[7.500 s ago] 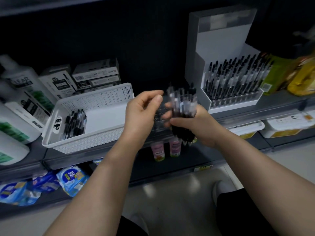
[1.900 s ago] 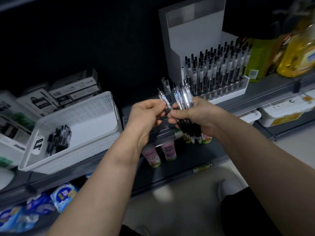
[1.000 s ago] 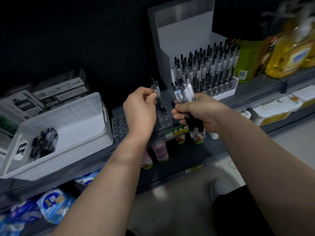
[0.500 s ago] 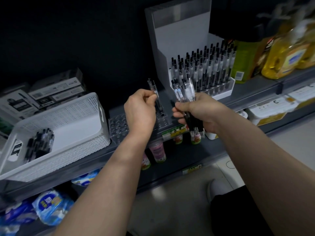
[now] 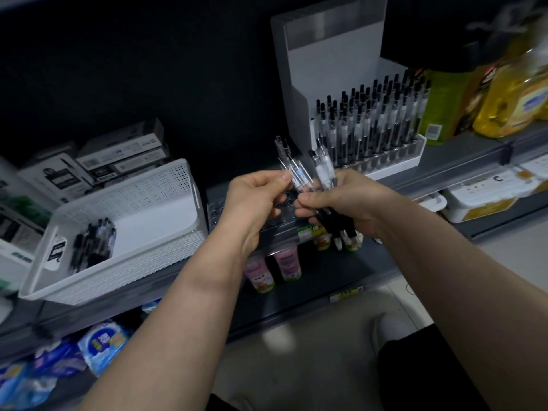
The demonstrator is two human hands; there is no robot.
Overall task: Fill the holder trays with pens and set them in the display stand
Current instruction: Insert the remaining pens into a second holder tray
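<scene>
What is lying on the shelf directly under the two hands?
A clear holder tray with round holes; its left end shows beside the left hand. That hand and the right hand, gripping pens, cover the rest.

On the shelf (image 5: 462, 155) to your right stand a green bottle (image 5: 441, 108) and blurred yellow bottles (image 5: 510, 96). At your far left, dark-and-white boxes (image 5: 124, 158) lie stacked. Below, small cups (image 5: 286, 264) with pink tops stand in a row, white tubs (image 5: 480, 200) further right. Blue packets (image 5: 100, 342) lie lowest left. A pale shoe (image 5: 391, 330) rests on the grey floor (image 5: 311, 366).
</scene>
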